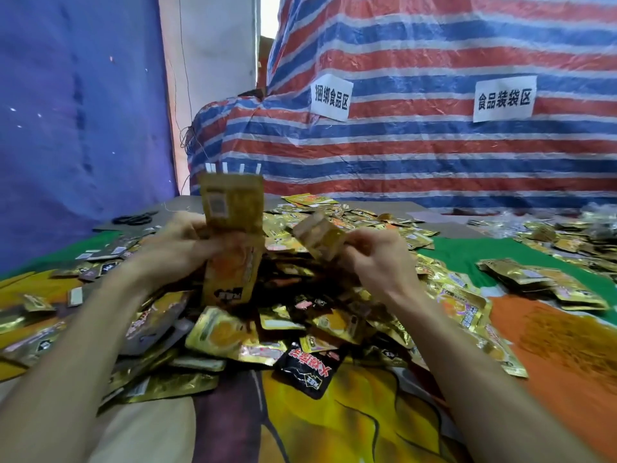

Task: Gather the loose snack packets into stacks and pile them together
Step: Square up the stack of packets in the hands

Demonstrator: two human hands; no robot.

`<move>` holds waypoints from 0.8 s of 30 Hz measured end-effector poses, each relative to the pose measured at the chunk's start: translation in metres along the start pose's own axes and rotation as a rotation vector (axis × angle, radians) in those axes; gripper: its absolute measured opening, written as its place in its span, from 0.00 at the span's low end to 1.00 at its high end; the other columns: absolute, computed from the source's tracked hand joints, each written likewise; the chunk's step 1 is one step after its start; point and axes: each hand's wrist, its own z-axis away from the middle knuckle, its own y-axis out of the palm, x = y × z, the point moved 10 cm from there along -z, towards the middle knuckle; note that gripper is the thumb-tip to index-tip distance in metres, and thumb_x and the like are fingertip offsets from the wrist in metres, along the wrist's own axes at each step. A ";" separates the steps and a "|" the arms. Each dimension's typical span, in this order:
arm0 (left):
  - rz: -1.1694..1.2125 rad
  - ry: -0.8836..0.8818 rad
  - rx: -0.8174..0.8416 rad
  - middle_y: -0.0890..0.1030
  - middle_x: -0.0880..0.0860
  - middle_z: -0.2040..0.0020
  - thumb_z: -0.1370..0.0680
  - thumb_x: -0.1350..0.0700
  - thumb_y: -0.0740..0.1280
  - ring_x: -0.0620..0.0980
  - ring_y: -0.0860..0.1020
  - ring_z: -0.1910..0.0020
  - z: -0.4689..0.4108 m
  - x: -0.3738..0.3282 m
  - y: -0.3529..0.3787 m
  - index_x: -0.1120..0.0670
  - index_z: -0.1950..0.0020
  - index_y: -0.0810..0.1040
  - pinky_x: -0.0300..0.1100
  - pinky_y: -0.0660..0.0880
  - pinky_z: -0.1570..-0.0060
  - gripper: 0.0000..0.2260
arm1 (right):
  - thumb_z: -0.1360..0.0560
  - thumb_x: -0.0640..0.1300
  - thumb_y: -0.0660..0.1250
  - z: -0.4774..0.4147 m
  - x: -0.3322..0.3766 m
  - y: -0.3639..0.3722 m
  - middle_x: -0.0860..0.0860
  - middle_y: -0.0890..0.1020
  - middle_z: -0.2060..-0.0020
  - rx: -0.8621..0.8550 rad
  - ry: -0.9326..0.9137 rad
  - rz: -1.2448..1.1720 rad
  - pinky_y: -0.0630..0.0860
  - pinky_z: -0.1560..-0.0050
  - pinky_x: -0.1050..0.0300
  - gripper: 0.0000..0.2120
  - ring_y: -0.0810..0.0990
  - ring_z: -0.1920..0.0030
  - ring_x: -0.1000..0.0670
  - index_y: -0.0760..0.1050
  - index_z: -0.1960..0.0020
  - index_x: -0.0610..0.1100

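Head view: a tall stack of gold packets (pixel 233 208) is held upright in the left grip (pixel 187 242). A smaller bunch (pixel 319 237) is pinched in the right grip (pixel 377 259). Both are held above the loose packets (pixel 233 332) heaped on the surface (pixel 551 329).

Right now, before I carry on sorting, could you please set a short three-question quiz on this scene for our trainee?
1. True or false: the left hand holds an upright stack of gold foil packets.
2. What does the right hand hold: A a gold foil packet, B a glass bottle, C nothing?
3. How many white paper labels hang on the red, white and blue striped tarpaulin?
Key: 1 true; 2 A; 3 two.
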 end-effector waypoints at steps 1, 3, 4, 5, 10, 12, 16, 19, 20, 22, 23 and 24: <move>0.049 0.023 -0.105 0.87 0.48 0.58 0.31 0.47 0.73 0.44 0.85 0.62 -0.002 -0.004 -0.006 0.46 0.56 0.87 0.37 0.80 0.61 0.07 | 0.21 0.44 0.70 0.000 0.002 -0.003 0.53 0.85 0.56 -0.048 -0.011 -0.067 0.81 0.56 0.50 0.06 0.82 0.58 0.54 0.84 0.47 0.47; 0.162 0.048 -0.303 0.86 0.47 0.63 0.30 0.46 0.72 0.43 0.83 0.66 -0.006 -0.007 -0.014 0.53 0.59 0.84 0.36 0.79 0.65 0.10 | 0.21 0.42 0.69 0.002 0.005 -0.009 0.57 0.82 0.58 -0.143 -0.011 -0.173 0.75 0.58 0.67 0.03 0.79 0.60 0.62 0.82 0.49 0.46; 0.234 0.048 -0.378 0.85 0.47 0.64 0.30 0.47 0.72 0.45 0.83 0.66 -0.007 -0.008 -0.015 0.53 0.59 0.83 0.40 0.81 0.64 0.10 | 0.21 0.40 0.68 0.003 0.003 -0.010 0.58 0.81 0.58 -0.174 0.011 -0.253 0.75 0.57 0.69 0.04 0.79 0.59 0.62 0.79 0.50 0.48; 0.294 0.048 -0.438 0.85 0.49 0.63 0.29 0.47 0.72 0.48 0.83 0.65 -0.007 -0.009 -0.015 0.53 0.59 0.82 0.44 0.81 0.61 0.09 | 0.20 0.39 0.68 0.004 0.001 -0.009 0.57 0.81 0.56 -0.189 0.037 -0.343 0.77 0.54 0.66 0.05 0.80 0.56 0.61 0.76 0.50 0.49; 0.558 0.060 -0.462 0.84 0.49 0.62 0.24 0.58 0.71 0.45 0.82 0.66 -0.012 -0.012 0.006 0.55 0.49 0.76 0.41 0.80 0.68 0.07 | 0.17 0.42 0.62 0.009 -0.011 -0.006 0.45 0.84 0.49 -0.244 0.126 -0.668 0.85 0.56 0.49 0.04 0.85 0.52 0.47 0.70 0.47 0.50; 0.625 0.056 -0.436 0.85 0.48 0.61 0.27 0.57 0.73 0.46 0.83 0.66 -0.015 -0.015 0.016 0.53 0.49 0.79 0.39 0.78 0.69 0.08 | 0.16 0.43 0.61 0.012 -0.018 -0.009 0.44 0.85 0.53 -0.286 0.164 -0.792 0.83 0.64 0.56 0.06 0.86 0.57 0.49 0.70 0.47 0.53; 0.586 -0.033 -0.435 0.85 0.46 0.63 0.26 0.57 0.73 0.42 0.82 0.68 -0.023 -0.013 0.036 0.53 0.54 0.82 0.34 0.75 0.73 0.03 | 0.16 0.43 0.62 0.012 -0.038 -0.002 0.46 0.86 0.61 -0.298 0.305 -1.016 0.83 0.66 0.51 0.08 0.86 0.63 0.48 0.72 0.46 0.56; 0.448 -0.027 -0.444 0.86 0.47 0.60 0.24 0.57 0.72 0.42 0.83 0.66 -0.022 -0.006 0.051 0.49 0.51 0.81 0.36 0.77 0.70 0.04 | 0.17 0.43 0.63 0.014 -0.051 0.011 0.49 0.86 0.64 -0.271 0.420 -1.065 0.82 0.69 0.51 0.06 0.86 0.66 0.51 0.73 0.45 0.54; 0.437 -0.018 -0.441 0.85 0.49 0.56 0.24 0.56 0.72 0.43 0.84 0.64 -0.020 -0.003 0.055 0.46 0.51 0.81 0.37 0.79 0.68 0.05 | 0.17 0.43 0.63 0.014 -0.053 0.015 0.49 0.86 0.66 -0.249 0.434 -1.074 0.81 0.70 0.53 0.06 0.86 0.66 0.52 0.73 0.47 0.54; 0.450 -0.009 -0.404 0.84 0.52 0.50 0.29 0.52 0.73 0.46 0.85 0.59 -0.018 -0.001 0.064 0.41 0.52 0.82 0.40 0.80 0.63 0.08 | 0.17 0.44 0.63 0.014 -0.054 0.021 0.49 0.86 0.65 -0.208 0.427 -1.050 0.81 0.71 0.53 0.04 0.86 0.66 0.50 0.73 0.48 0.53; 0.448 -0.001 -0.378 0.84 0.53 0.49 0.31 0.50 0.74 0.47 0.85 0.57 -0.019 -0.001 0.069 0.39 0.53 0.82 0.41 0.81 0.62 0.09 | 0.17 0.45 0.63 0.013 -0.052 0.021 0.47 0.87 0.64 -0.202 0.406 -1.012 0.82 0.70 0.51 0.02 0.86 0.65 0.48 0.72 0.47 0.52; 0.426 0.007 -0.352 0.84 0.52 0.49 0.32 0.50 0.75 0.48 0.85 0.55 -0.018 0.000 0.074 0.38 0.52 0.81 0.41 0.81 0.60 0.11 | 0.17 0.45 0.63 0.013 -0.049 0.021 0.44 0.87 0.61 -0.205 0.377 -0.974 0.84 0.67 0.48 0.01 0.87 0.63 0.45 0.72 0.47 0.50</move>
